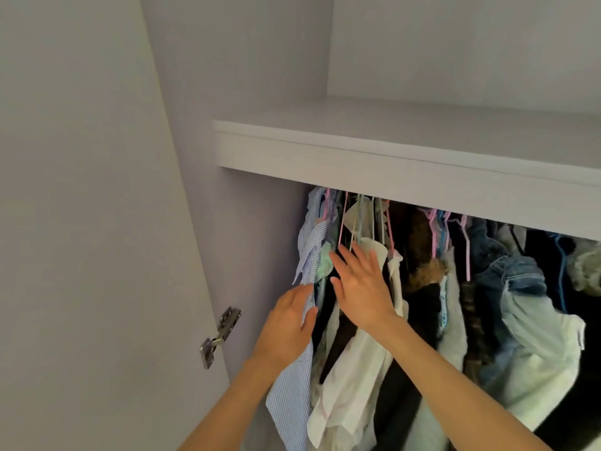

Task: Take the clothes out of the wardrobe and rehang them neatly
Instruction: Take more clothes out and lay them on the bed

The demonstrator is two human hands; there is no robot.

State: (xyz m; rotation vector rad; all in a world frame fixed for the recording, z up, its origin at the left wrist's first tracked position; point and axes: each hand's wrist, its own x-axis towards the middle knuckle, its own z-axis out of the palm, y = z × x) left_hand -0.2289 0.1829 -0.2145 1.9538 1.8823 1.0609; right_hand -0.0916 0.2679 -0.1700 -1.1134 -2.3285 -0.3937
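Both hands reach in: left hand (287, 323) flat against the limp blue-striped cotton shirt (292, 395), right hand (361, 286) spread on soft white garment (351, 379); better grabbed by pink hangers (341, 219) above the fingers.

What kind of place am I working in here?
Most likely a built-in wardrobe in a home: clothes crowded on hangers beneath a white shelf, with the open door's hinge at left.

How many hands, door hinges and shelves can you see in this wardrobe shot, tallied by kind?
Hands: 2, left hand on the blue striped shirt, right hand among the hangers
Door hinges: 1, metal hinge
Shelves: 1, white shelf above the clothes
Total: 4
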